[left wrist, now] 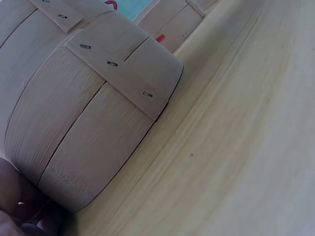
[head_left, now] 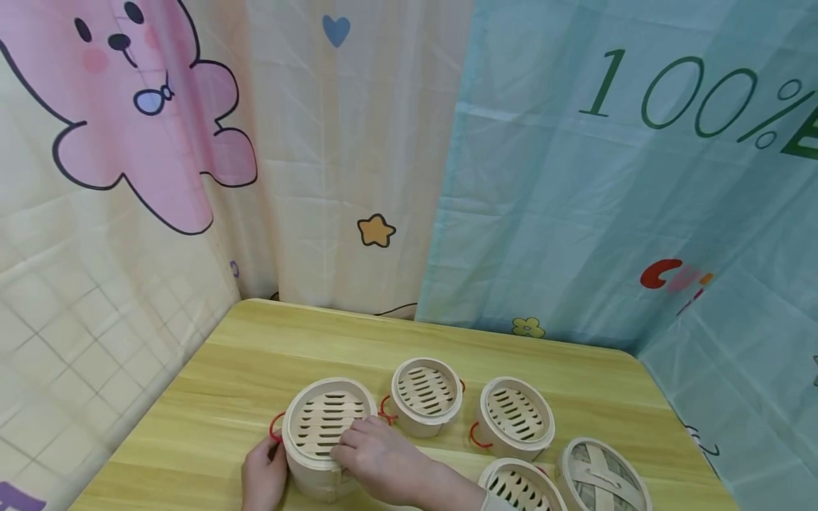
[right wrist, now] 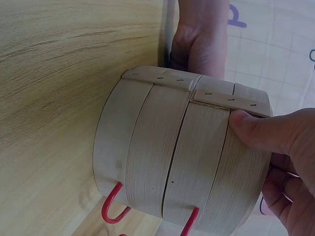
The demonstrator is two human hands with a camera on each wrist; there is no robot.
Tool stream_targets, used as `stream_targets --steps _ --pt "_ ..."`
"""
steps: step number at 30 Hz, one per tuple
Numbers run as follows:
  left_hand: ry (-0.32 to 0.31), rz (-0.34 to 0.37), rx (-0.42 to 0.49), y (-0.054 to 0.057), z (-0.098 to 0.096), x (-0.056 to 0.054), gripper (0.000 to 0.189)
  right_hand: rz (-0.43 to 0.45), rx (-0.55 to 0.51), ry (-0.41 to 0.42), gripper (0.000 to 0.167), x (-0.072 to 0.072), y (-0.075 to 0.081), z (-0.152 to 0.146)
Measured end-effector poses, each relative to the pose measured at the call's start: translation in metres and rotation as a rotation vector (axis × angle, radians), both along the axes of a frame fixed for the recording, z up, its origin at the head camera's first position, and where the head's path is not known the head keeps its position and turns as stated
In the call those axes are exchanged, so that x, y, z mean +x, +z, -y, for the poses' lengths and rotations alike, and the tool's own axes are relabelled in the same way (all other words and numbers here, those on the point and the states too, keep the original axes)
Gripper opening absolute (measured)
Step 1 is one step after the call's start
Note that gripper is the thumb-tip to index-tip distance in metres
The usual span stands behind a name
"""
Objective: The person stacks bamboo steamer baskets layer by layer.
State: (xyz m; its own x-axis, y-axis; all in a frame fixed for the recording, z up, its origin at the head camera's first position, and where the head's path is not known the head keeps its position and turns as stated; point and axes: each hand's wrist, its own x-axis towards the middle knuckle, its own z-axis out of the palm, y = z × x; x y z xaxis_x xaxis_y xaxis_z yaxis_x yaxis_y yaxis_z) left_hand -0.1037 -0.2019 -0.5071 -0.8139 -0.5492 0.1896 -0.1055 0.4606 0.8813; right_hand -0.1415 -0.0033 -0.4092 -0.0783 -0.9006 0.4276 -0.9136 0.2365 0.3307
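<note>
Two small bamboo steamers are stacked at the front left of the table, the upper steamer (head_left: 329, 419) showing its slatted base from above. My right hand (head_left: 383, 454) pinches its rim, the thumb on the outer wall and the fingers over the edge, as the right wrist view shows. Below it, the lower steamer (right wrist: 138, 132) stands on the tabletop, with a red cord handle (right wrist: 110, 209) on its side. On the stack's left side, my left hand (head_left: 263, 472) grips low by a red handle; its fingers (left wrist: 10, 187) are partly hidden in the left wrist view.
To the right stand more slatted steamers: a small steamer (head_left: 427, 394), another steamer (head_left: 517, 419) and a front steamer (head_left: 520, 490) cut by the frame edge. A woven lid (head_left: 603, 475) tops one at the far right. Printed curtains (head_left: 358, 142) hang behind the wooden table (head_left: 255, 355).
</note>
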Motion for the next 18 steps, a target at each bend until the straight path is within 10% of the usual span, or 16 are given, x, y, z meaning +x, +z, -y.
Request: stream_targets --steps 10,18 --pt "-0.005 0.016 0.000 -0.002 0.001 0.000 0.018 0.057 -0.022 0.054 0.023 -0.001 0.003 -0.009" --pt "0.002 0.015 0.071 -0.004 0.004 0.000 0.020 0.120 -0.152 0.078 0.023 -0.011 0.015 -0.074"
